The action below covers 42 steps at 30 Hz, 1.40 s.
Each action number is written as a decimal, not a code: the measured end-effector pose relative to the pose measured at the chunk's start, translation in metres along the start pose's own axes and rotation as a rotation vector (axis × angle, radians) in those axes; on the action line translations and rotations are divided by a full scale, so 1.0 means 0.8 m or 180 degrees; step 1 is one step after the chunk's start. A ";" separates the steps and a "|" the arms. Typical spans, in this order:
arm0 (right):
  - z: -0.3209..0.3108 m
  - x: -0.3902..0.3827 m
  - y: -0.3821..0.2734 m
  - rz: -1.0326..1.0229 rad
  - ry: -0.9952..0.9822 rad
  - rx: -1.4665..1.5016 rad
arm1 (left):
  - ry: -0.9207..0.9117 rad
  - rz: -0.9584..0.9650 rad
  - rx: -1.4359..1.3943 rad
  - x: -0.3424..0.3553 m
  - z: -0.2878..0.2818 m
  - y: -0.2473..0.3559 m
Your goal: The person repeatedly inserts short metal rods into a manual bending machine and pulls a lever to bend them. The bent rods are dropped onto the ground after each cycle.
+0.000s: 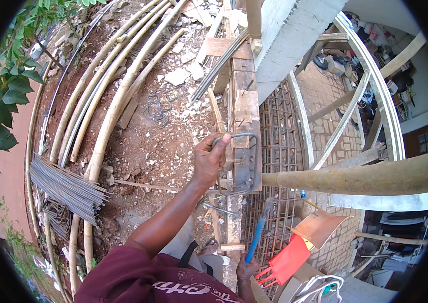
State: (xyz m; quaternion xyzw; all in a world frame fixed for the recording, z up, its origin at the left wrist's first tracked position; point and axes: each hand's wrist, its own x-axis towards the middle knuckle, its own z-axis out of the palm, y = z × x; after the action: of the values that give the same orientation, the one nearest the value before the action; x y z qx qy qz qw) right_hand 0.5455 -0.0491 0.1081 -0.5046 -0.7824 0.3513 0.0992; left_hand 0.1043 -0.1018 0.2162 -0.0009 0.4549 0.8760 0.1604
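Note:
My left hand is closed, pinching a bent steel rebar stirrup between thumb and fingers. The stirrup forms a rounded rectangle and is held over a wooden bending board that carries metal pegs. Lower down, my right hand wraps around the lower end of a long tool with a blue handle. That tool points up and slightly right, and its greyish far end lies near the board's lower right corner; its exact kind is unclear. A thin metal rod rests just below the board.
On the right, a rusty rebar cage runs beside the board, and a thick bamboo pole crosses there. A red bag is near my right hand. Cut steel rods and long bamboo poles lie left; bent stirrups lie on rubble.

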 end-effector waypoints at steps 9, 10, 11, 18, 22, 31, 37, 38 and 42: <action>0.025 -0.023 -0.032 0.0855 -0.0188 0.0074 | 0.2549 0.0468 0.2606 0.280 -0.284 0.169; 0.030 -0.028 -0.036 0.0818 -0.0173 0.0158 | 0.3006 0.0525 0.3184 0.310 -0.302 0.160; 0.032 -0.033 -0.040 0.0763 -0.0285 0.0326 | 0.3096 0.0624 0.3367 0.336 -0.314 0.150; 0.004 -0.022 -0.049 0.0887 -0.0703 -0.1292 | 0.0460 -0.0272 0.3611 0.445 -0.241 -0.031; -0.022 -0.010 -0.034 0.1231 -0.1242 -0.1403 | 0.0605 -0.0411 0.3986 0.486 -0.213 -0.093; -0.001 -0.058 0.015 0.1410 -0.0327 -0.0316 | -0.0280 -0.0778 0.3399 0.471 -0.195 0.012; -0.003 -0.060 0.012 0.1105 -0.0587 -0.0669 | -0.1714 -0.1814 0.0689 0.335 -0.148 0.084; -0.005 -0.057 0.009 0.0965 -0.0593 -0.0635 | -0.1852 -0.1896 0.0409 0.297 -0.140 0.074; -0.012 -0.049 0.002 0.0868 -0.0915 -0.0818 | -0.1958 -0.2201 0.0112 0.120 -0.089 -0.024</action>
State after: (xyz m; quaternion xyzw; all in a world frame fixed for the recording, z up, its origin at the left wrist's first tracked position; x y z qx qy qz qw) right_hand 0.5698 -0.0781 0.1222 -0.5590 -0.7513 0.3272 -0.1267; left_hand 0.0080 -0.1214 0.1452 0.1100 0.3740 0.7228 0.5706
